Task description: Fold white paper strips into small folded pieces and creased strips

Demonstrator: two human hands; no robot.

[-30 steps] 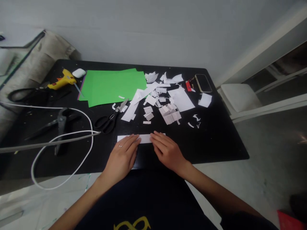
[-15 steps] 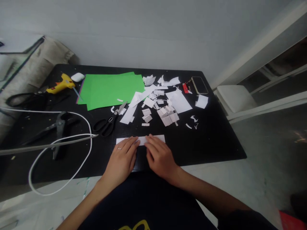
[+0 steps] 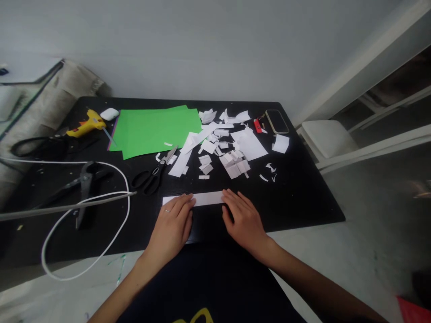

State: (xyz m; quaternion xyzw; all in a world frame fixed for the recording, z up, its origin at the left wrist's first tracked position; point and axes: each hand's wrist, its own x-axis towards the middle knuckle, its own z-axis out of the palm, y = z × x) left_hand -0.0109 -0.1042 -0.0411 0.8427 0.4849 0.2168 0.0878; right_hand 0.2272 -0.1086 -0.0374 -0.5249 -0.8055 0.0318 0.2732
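A narrow white paper strip (image 3: 208, 198) lies crosswise on the black table near its front edge. My left hand (image 3: 174, 220) rests on the strip's left part, fingers stretched forward and lying on the paper; a ring shows on one finger. At the right end, the fingertips of my right hand (image 3: 243, 220) press on the strip, its fingers extended and slightly apart. Between the hands the middle of the strip is uncovered. Black-handled scissors (image 3: 153, 174) lie beyond my left hand. Small folded paper pieces (image 3: 235, 163) are heaped past the strip.
Green sheets (image 3: 155, 130) cover the back left of the table (image 3: 303, 197). Left of them are a yellow glue gun (image 3: 88, 124), a white case (image 3: 109, 114), pliers (image 3: 85, 184) and a looped white cable (image 3: 127, 215). A red lighter (image 3: 257, 126) and a phone (image 3: 277, 121) lie back right.
My right hand has slid rightward along the paper strip to its right end, uncovering more of the strip. My left hand stays about where it was.
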